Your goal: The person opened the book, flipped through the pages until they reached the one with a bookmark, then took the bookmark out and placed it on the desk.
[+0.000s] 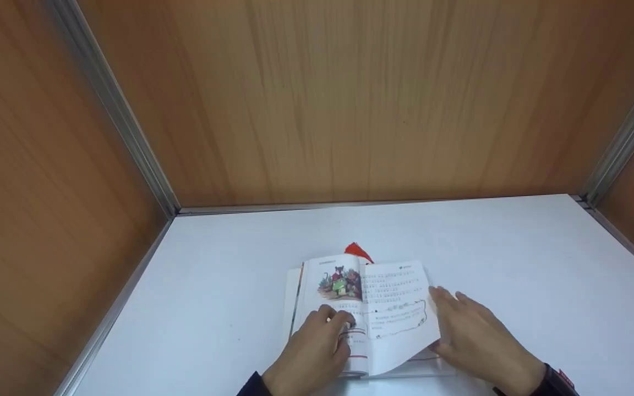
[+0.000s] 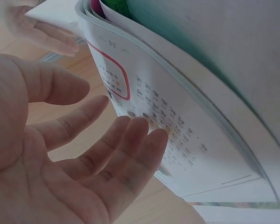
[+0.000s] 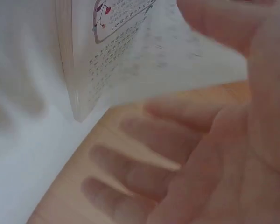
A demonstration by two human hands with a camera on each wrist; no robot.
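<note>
Book (image 1: 369,308) open near table's (image 1: 515,247) front edge; one page half-turned. Left hand (image 1: 317,352) flat on left page; right hand (image 1: 474,338) relaxed, lifting page.

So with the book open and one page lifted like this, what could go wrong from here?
1. The lifted page curves up, backed only by the right hand with straight fingers; it might slip and fall back, or crease.
2. The left hand rests on the left side of the book with straight fingers, not gripping, so the pages could spring shut or the book slide on the smooth white table.
</note>
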